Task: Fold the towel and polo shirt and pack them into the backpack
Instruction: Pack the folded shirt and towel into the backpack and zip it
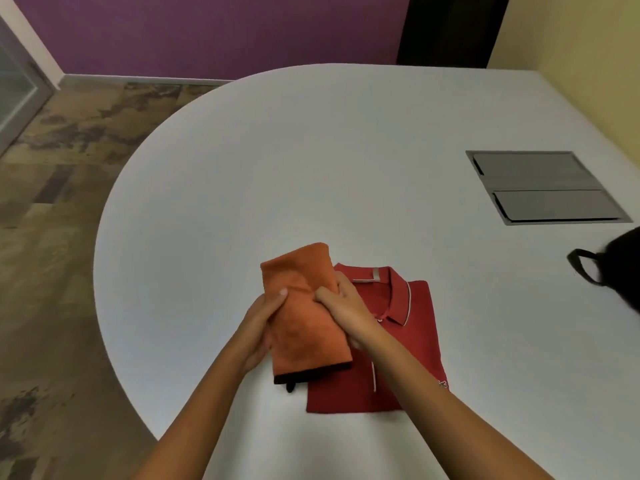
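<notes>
Gripping a folded orange towel (304,313) from both sides, the left hand (258,327) and right hand (346,306) curl their fingers and thumbs around its long edges, holding it over the near part of a white table (242,168). It looks soft, light and limp, so a hold across the whole bundle should keep the folds together. Just beside it, partly under the right hand, lies a folded red polo shirt (405,358), equally floppy. Farther right, a black backpack (620,268) sits at the frame edge, well apart. Beyond lies a grey cable hatch (543,187). Nothing stands between.
</notes>
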`<control>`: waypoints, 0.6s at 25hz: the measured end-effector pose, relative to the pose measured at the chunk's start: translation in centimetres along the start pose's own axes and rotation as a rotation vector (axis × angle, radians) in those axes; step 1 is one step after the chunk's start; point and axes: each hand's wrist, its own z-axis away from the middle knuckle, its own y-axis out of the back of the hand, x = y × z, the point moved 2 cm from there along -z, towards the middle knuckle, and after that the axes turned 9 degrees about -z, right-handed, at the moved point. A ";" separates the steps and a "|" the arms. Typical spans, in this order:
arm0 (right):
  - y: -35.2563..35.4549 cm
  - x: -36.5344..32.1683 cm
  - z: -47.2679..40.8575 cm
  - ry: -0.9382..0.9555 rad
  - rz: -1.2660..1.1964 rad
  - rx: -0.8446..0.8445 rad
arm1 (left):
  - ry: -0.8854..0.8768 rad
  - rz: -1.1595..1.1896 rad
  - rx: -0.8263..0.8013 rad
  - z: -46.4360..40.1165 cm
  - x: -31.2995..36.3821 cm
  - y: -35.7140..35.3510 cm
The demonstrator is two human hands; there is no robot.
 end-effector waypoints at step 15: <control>16.7 7.3 4.7 -0.101 0.403 0.102 | -0.214 -0.844 0.597 -0.1 -6.8 -14.1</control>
